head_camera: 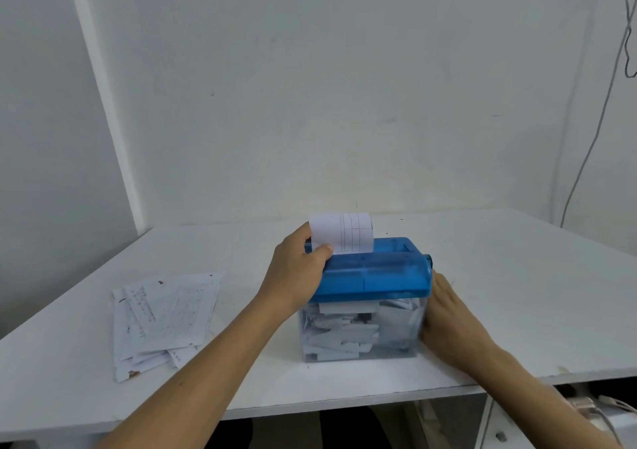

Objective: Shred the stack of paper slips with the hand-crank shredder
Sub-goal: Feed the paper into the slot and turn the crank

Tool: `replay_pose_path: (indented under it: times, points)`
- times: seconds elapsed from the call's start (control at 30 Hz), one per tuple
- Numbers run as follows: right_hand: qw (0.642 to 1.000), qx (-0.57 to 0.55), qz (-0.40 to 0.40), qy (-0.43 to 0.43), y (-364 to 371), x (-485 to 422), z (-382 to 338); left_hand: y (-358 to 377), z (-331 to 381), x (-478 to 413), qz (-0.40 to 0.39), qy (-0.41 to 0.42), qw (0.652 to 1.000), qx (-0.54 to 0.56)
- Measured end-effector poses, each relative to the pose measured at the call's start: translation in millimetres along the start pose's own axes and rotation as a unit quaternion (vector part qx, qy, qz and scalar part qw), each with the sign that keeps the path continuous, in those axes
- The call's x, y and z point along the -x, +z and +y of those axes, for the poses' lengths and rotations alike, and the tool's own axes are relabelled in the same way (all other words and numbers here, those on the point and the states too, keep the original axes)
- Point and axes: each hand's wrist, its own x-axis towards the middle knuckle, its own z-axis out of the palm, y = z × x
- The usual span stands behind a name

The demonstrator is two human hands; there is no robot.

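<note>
The hand-crank shredder has a blue lid [375, 272] on a clear bin [358, 331] that holds several white paper strips. It stands mid-table. A ruled white paper slip [344, 231] stands upright in the lid's slot. My left hand [296, 272] rests on the lid's left end and pinches the slip's left edge between thumb and fingers. My right hand [448, 314] is against the shredder's right side, just below the blue crank axle [428, 261]. Its fingers curl round the crank handle, which the hand hides.
A loose stack of printed paper slips [162, 317] lies on the white table [517, 293] to the left of the shredder. The white wall stands close behind. A cable [599, 121] hangs at the right. The table's front edge runs under my forearms.
</note>
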Motion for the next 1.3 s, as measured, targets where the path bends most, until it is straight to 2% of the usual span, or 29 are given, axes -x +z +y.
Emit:
replay_pose_path:
  times: [0.1, 0.23, 0.37, 0.5, 0.6, 0.67, 0.8, 0.97, 1.03, 1.1, 1.2, 1.3]
  points:
    - [1.0, 0.02, 0.019, 0.004, 0, 2, -3, 1, 0, 1, 0.006, 0.001, 1.0, -0.004]
    - [0.996, 0.032, 0.012, 0.08, -3, 8, -9, 3, -1, 2, 0.012, -0.002, 1.0, 0.001]
    - [0.99, 0.091, 0.006, 0.109, -14, 14, -16, 0, 1, 3, 0.001, -0.007, 1.0, 0.024]
    - [0.981, 0.148, -0.01, 0.128, -30, 18, -27, -4, 5, 4, -0.022, -0.029, 0.999, -0.019]
    - [0.972, 0.169, -0.065, 0.15, -57, 12, -39, -6, 5, 2, -0.038, -0.02, 0.998, -0.038]
    - [0.964, 0.162, -0.132, 0.165, -80, 2, -45, -8, 8, 2, -0.05, -0.018, 0.998, -0.039]
    - [0.939, 0.027, -0.269, 0.213, -119, -29, -52, -9, 9, 1, -0.066, -0.016, 0.997, -0.042]
    - [0.917, -0.015, -0.313, 0.245, -143, -50, -55, -12, 11, -2, -0.076, -0.01, 0.995, -0.061]
    - [0.923, -0.01, -0.298, 0.245, -147, -51, -58, -12, 11, -4, -0.079, -0.008, 0.995, -0.059]
    - [0.943, 0.006, -0.239, 0.233, -147, -51, -58, -12, 9, -4, -0.08, -0.006, 0.995, -0.065]
    - [0.978, 0.021, -0.081, 0.192, -139, -57, -52, -12, 8, -4, -0.084, -0.007, 0.994, -0.068]
    - [0.985, 0.056, 0.055, 0.154, -122, -68, -43, -11, 8, -3, -0.088, -0.005, 0.994, -0.061]
